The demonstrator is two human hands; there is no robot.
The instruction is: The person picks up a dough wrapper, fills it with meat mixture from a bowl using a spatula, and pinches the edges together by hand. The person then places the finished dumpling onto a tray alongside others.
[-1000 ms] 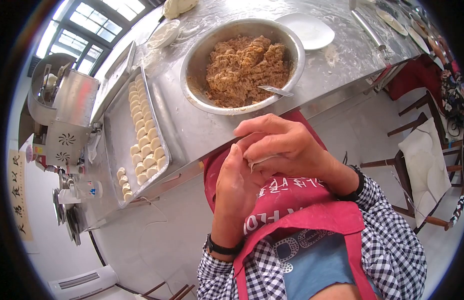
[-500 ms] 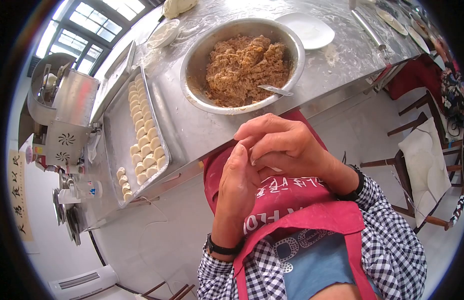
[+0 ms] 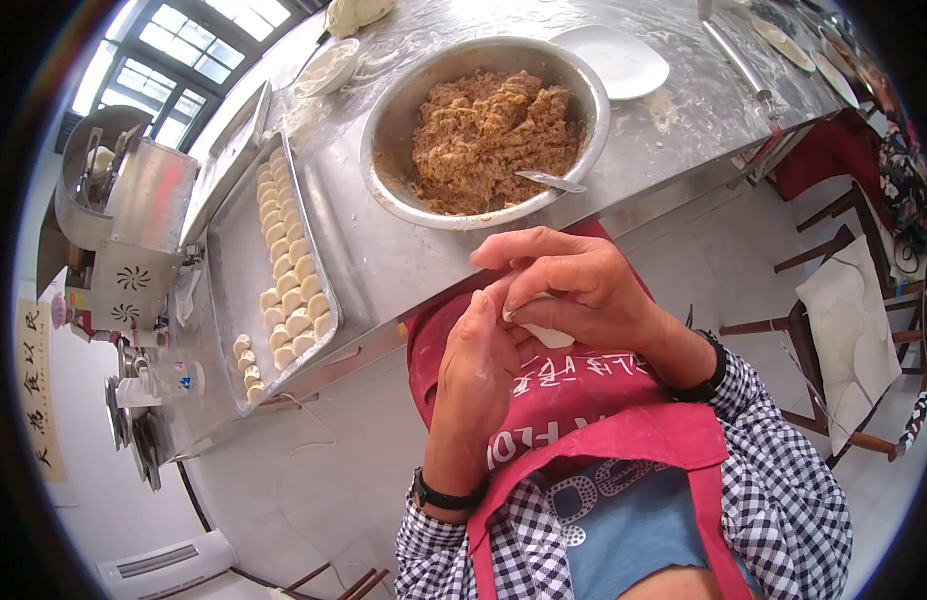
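Note:
In front of the red apron, both my hands are closed around a small white dumpling (image 3: 549,335), its pale dough edge showing below the right fingers. My right hand (image 3: 588,295) pinches the dough from above with thumb and fingers. My left hand (image 3: 478,365) cups it from the other side, its fingers partly hidden behind the right ones. Most of the dumpling is covered, so whether it is sealed cannot be seen. Beyond the hands stands a steel bowl (image 3: 383,185) of brown minced filling (image 3: 493,135), with a spoon (image 3: 551,181) stuck in it.
Left of the bowl, a metal tray (image 3: 239,250) bears rows of dumplings (image 3: 295,270). A white plate (image 3: 623,62) lies behind the bowl on the floured steel table (image 3: 673,120). A machine (image 3: 133,215) stands at far left, and a chair (image 3: 853,330) at right.
My right hand has shifted slightly, the fingers lifting and spreading a little from the left hand. More of the white dough shows beneath them. The bowl and tray have stayed put.

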